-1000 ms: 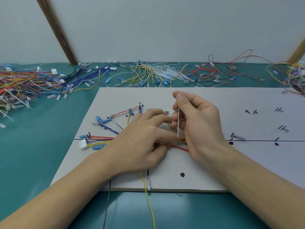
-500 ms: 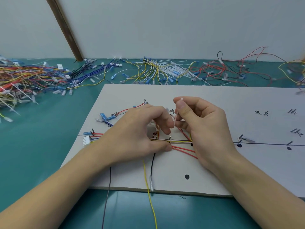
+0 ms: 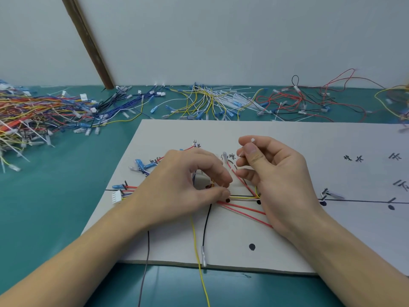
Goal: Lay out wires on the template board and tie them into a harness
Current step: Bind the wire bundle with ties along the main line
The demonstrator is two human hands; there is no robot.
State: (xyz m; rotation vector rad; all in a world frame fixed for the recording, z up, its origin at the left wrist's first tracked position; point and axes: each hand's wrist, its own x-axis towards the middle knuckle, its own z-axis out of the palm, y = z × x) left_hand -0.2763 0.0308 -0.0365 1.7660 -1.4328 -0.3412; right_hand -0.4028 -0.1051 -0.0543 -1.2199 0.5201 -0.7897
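Observation:
A white template board (image 3: 287, 138) with black lines, dots and handwritten marks lies on the teal table. Red, yellow, black and blue wires (image 3: 241, 208) are laid along its lines, with a white connector (image 3: 116, 196) at the left end. My left hand (image 3: 183, 187) pinches the wire bundle where the lines cross. My right hand (image 3: 272, 173) pinches a thin white cable tie (image 3: 252, 140) between thumb and forefinger, just above the bundle. The tie's lower part is hidden between my fingers.
Loose wire piles lie behind the board: multicoloured wires (image 3: 37, 116) at the left, yellow wires and white cable ties (image 3: 212, 103) in the middle, red and black wires (image 3: 309, 103) at the right. A yellow wire (image 3: 202, 282) and a grey wire (image 3: 143, 273) hang over the board's near edge.
My left hand's fingers have curled from flat on the wires into a pinch on the bundle. My right hand has lifted the cable tie slightly and tilted it.

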